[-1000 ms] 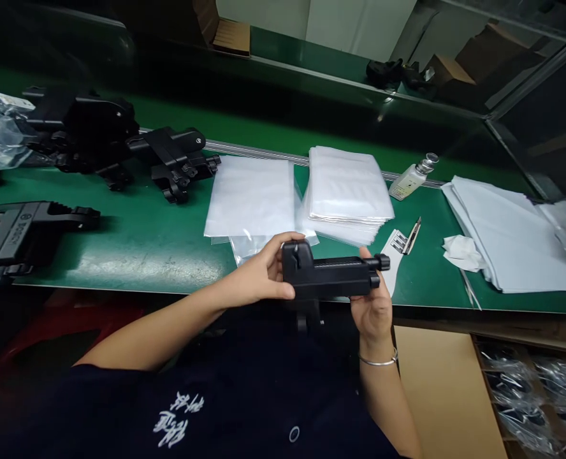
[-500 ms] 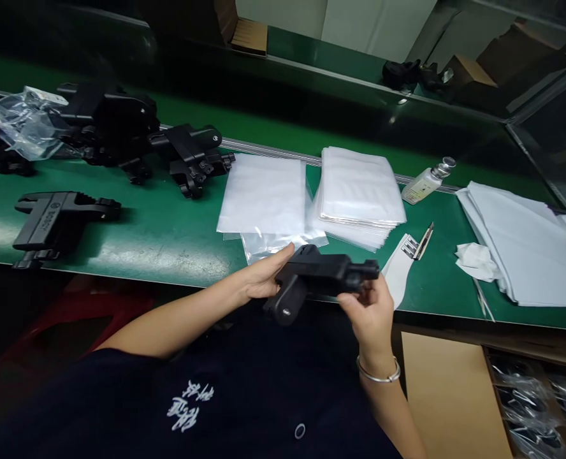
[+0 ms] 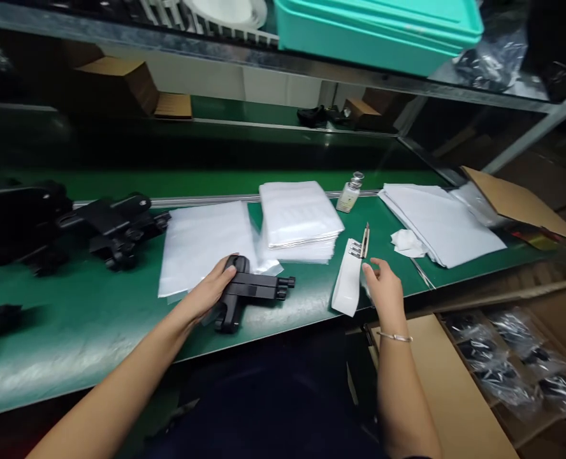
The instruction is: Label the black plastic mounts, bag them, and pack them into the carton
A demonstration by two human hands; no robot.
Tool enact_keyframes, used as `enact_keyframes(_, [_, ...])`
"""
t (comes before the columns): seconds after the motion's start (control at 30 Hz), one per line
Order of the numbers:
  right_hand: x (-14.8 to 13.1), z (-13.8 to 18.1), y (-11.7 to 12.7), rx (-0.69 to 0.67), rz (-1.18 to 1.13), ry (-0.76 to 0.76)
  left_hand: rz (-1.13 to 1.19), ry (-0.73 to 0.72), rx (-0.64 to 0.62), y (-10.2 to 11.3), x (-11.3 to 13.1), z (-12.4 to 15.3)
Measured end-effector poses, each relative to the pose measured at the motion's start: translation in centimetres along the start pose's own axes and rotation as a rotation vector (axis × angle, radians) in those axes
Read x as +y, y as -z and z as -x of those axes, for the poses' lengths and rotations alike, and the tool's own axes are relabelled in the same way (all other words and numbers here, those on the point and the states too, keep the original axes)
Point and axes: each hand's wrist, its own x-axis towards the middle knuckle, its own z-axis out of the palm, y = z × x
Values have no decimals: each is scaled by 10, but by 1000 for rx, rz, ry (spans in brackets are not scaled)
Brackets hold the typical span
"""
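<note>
My left hand [image 3: 210,291] rests on a black plastic clamp part [image 3: 247,294] that lies on the green bench [image 3: 96,312] at the front edge of a flat clear bag [image 3: 201,245]. Its fingers curl over the part's left end. My right hand [image 3: 383,288] hovers apart from the part, fingers loosely spread, just right of a white paper strip [image 3: 347,285] with metal tweezers [image 3: 363,241] at its far end. A bracelet sits on that wrist.
A stack of white bags [image 3: 298,217], a small bottle [image 3: 350,191] and white sheets [image 3: 438,220] lie further back. More black clamp parts [image 3: 113,229] sit at left. An open cardboard box [image 3: 498,376] with bagged parts stands below right. A teal bin [image 3: 373,22] sits overhead.
The black part went from being held in both hands near my body down onto the bench. My right hand let go and moved right toward the paper strip. The camera tilted up.
</note>
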Motion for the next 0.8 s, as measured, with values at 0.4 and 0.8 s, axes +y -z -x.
enact_keyframes(0.4, [19,-8,-47,-78,-447,144,-533,-502,50,-59,48,16])
enact_keyframes(0.8, [27,31,-47,-67,-621,364,296,-69,-358,-182,50,-24])
